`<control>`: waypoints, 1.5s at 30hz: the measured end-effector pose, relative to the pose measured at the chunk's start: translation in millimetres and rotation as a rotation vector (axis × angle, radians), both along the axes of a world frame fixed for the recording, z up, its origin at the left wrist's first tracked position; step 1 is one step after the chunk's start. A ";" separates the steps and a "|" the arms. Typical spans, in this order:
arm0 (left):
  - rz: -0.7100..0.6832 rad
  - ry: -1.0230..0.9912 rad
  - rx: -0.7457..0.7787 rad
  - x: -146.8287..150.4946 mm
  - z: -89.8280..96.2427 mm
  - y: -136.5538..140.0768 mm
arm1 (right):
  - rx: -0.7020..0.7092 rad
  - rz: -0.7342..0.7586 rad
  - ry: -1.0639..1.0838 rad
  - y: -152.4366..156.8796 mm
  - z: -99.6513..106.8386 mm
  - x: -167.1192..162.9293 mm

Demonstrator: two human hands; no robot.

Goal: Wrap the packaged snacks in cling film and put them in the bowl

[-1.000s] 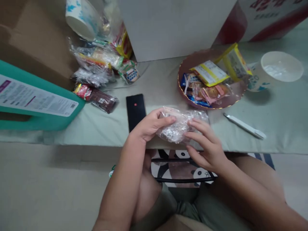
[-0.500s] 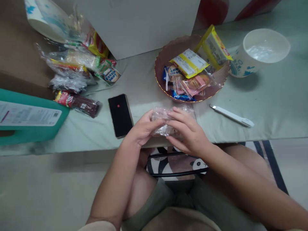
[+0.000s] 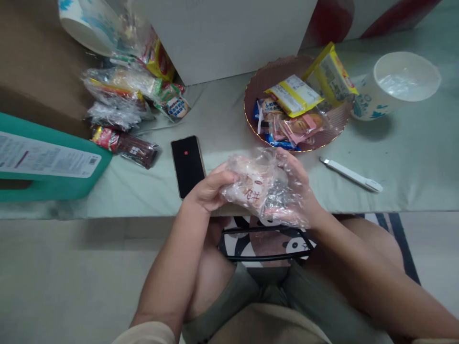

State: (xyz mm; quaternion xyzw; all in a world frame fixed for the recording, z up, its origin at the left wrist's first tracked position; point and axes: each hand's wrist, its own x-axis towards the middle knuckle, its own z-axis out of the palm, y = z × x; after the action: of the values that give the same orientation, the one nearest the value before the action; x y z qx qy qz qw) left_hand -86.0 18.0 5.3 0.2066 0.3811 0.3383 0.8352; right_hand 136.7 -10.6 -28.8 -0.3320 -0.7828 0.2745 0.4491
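Near the table's front edge, I hold a crinkled clear plastic bag between both hands. It has red print and something pale pink inside, whose kind I cannot make out. My left hand grips the bag's left side, its thumb pressed on top. My right hand curls around the right side, partly hidden behind the loose, shiny plastic. Just beyond the bag stands a pink, gold-rimmed bowl with several wrapped snacks in it, among them a yellow-and-white packet.
A black phone lies left of my hands, a white utility knife to the right. Beside the bowl stands a paper cup with clear plastic inside. Wrapped snacks and a green carton are at the left; a white box stands behind.
My hands have moved apart, and the plastic bag between them now shows spread out with its print visible. My right hand has shifted from over the bag to its right side.
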 end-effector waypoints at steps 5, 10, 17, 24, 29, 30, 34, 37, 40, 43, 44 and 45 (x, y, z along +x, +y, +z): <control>-0.088 0.020 0.012 8.1 -5.4 -0.8 | 0.113 0.006 -0.013 2.2 0.2 -2.2; -0.137 0.193 0.095 10.0 -6.0 -0.9 | 0.162 -0.036 -0.042 -0.7 4.1 1.4; 0.034 0.591 0.494 19.1 -8.3 -5.6 | -0.134 -0.034 -0.076 -5.8 14.7 2.2; -0.132 0.746 0.859 29.1 -10.7 -6.3 | -0.579 -0.245 0.042 0.3 19.6 -0.8; -0.232 0.768 0.952 28.5 -7.6 -8.0 | -0.847 -0.277 0.156 6.0 15.4 0.0; -0.211 0.796 0.940 30.4 -8.7 -8.8 | -0.894 -0.265 0.192 6.1 14.1 -0.8; -0.062 0.849 0.857 41.2 -14.5 -10.8 | -0.967 -0.243 0.357 1.6 14.7 -2.1; 0.025 0.873 0.793 44.7 -15.6 -9.9 | -0.886 -0.279 0.358 -7.4 23.5 11.8; 0.068 0.871 0.760 43.4 -14.4 -9.0 | -0.626 -0.524 -0.016 -16.4 28.0 47.0; 0.064 0.818 0.769 42.4 -14.0 -9.2 | -0.336 -0.766 -0.470 -17.9 18.2 91.8; 0.060 0.805 0.771 42.8 -14.1 -9.3 | -0.299 -0.786 -0.580 -16.4 13.2 105.0; 0.057 0.795 0.769 43.4 -14.3 -9.2 | -0.294 -0.805 -0.663 -14.4 8.6 115.9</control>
State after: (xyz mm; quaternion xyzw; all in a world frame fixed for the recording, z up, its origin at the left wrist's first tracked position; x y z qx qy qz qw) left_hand -42.5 8.8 -9.1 0.5981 0.5214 0.3714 0.4822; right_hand 252.7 -25.0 -20.2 -0.7336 -0.6469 0.0680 0.1967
